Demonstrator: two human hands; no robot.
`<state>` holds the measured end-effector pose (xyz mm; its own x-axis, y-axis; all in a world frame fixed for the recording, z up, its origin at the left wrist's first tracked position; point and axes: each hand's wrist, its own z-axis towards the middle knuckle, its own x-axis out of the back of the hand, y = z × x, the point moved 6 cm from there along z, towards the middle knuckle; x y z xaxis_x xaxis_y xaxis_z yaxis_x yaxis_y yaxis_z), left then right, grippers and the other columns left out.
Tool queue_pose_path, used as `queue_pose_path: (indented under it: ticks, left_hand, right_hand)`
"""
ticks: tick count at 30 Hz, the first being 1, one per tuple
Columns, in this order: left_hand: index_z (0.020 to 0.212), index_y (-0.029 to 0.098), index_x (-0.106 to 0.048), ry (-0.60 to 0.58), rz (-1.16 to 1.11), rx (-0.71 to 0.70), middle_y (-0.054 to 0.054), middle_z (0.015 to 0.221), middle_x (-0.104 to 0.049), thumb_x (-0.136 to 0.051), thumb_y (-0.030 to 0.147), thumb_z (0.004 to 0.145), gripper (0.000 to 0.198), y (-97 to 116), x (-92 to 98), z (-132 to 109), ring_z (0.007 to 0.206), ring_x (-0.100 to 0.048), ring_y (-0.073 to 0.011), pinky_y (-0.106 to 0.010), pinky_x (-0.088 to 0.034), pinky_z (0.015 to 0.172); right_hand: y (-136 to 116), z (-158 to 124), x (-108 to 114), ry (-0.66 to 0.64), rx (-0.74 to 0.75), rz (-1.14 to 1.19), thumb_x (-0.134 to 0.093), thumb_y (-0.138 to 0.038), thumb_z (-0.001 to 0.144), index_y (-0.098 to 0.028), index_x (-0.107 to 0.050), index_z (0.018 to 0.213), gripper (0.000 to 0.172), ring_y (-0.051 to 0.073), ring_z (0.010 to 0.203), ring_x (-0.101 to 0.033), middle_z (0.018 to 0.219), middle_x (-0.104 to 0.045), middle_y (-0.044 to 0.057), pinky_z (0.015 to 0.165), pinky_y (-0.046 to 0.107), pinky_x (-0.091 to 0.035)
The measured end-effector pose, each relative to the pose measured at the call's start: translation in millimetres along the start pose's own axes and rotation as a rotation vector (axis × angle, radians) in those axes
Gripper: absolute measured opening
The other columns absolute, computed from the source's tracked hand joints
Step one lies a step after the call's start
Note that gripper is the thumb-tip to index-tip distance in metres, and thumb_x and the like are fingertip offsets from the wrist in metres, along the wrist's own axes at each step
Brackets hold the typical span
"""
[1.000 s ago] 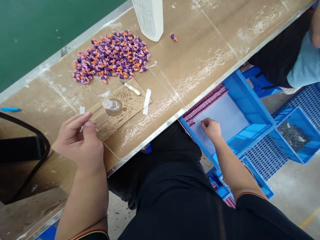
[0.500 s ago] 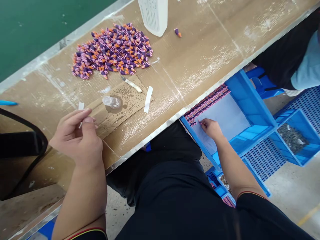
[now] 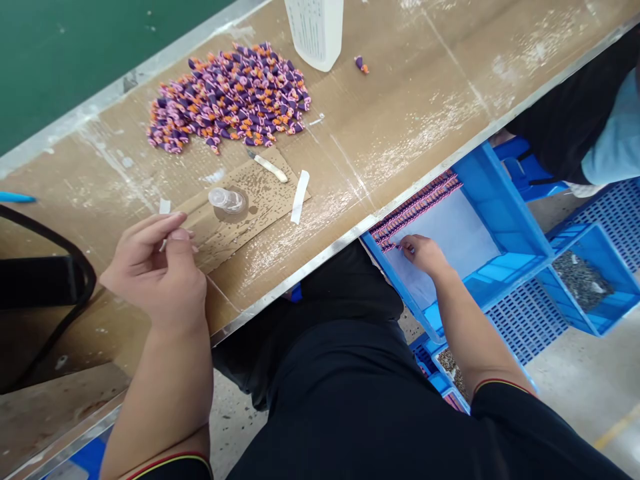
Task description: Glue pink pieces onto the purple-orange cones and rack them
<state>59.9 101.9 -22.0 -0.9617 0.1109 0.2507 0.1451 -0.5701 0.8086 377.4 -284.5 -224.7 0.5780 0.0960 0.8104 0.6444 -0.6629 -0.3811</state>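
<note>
Head view: the left hand (image 3: 153, 273) pinches a thin white sliver (image 3: 161, 245) above the desk (image 3: 400, 120). The right hand's fingers (image 3: 406, 245) grip a tiny item, too small to identify, against the striped rows (image 3: 415, 207) in the blue crate (image 3: 500, 200); a slip could knock those rows askew.

Purple-and-orange pieces (image 3: 227, 97), dark-speckled tan cardboard (image 3: 265, 190), bright blue crate (image 3: 500, 193), pink-striped rows (image 3: 415, 207), dark stripes apparently between them
</note>
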Motion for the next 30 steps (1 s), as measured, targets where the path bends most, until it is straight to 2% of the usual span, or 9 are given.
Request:
queue_pose_path:
  ticks: [4, 8, 14, 30]
  left_hand:
    - [0.097, 0.014, -0.086, -0.007, 0.013, -0.021, -0.008, 0.098, -0.080, -0.076, 0.025, 0.080, 0.022, 0.3, 0.5, 0.3, 0.063, -0.065, -0.0097, -0.025, -0.047, 0.053]
    - [0.098, 0.013, -0.085, -0.010, 0.014, -0.035, -0.009, 0.098, -0.080, -0.076, 0.025, 0.080, 0.023, 0.8, -0.6, 0.7, 0.062, -0.065, -0.0094, -0.024, -0.046, 0.053]
    - [0.098, 0.016, -0.087, -0.010, 0.001, -0.039, -0.007, 0.097, -0.080, -0.076, 0.026, 0.081, 0.023, 3.8, -2.4, 0.9, 0.063, -0.064, -0.0084, -0.024, -0.044, 0.054]
    - [0.101, 0.016, -0.087, -0.014, 0.014, -0.052, -0.008, 0.098, -0.081, -0.076, 0.028, 0.083, 0.024, 4.7, -0.7, 0.6, 0.063, -0.066, -0.0096, -0.024, -0.044, 0.053]
  right_hand:
    - [-5.3, -0.2, 0.6, -0.038, 0.041, 0.009, -0.061, -0.016, 0.097, -0.023, -0.079, 0.107, 0.022, 0.022, 0.091, -0.073, 0.101, -0.080, 0.008, 0.082, 0.029, -0.054]
    - [-5.5, 2.4, 4.4, -0.044, 0.045, 0.003, -0.059, -0.016, 0.098, -0.020, -0.079, 0.106, 0.022, 0.022, 0.090, -0.073, 0.100, -0.080, 0.009, 0.083, 0.029, -0.054]
    - [-9.9, 10.2, 8.8, -0.068, 0.058, -0.009, -0.061, -0.015, 0.097, -0.020, -0.079, 0.107, 0.021, 0.022, 0.087, -0.074, 0.100, -0.082, 0.008, 0.083, 0.030, -0.054]
    - [-17.1, 17.6, 7.8, -0.097, 0.015, -0.066, -0.063, -0.013, 0.096, -0.021, -0.079, 0.107, 0.021, 0.023, 0.092, -0.075, 0.101, -0.082, 0.009, 0.081, 0.030, -0.052]
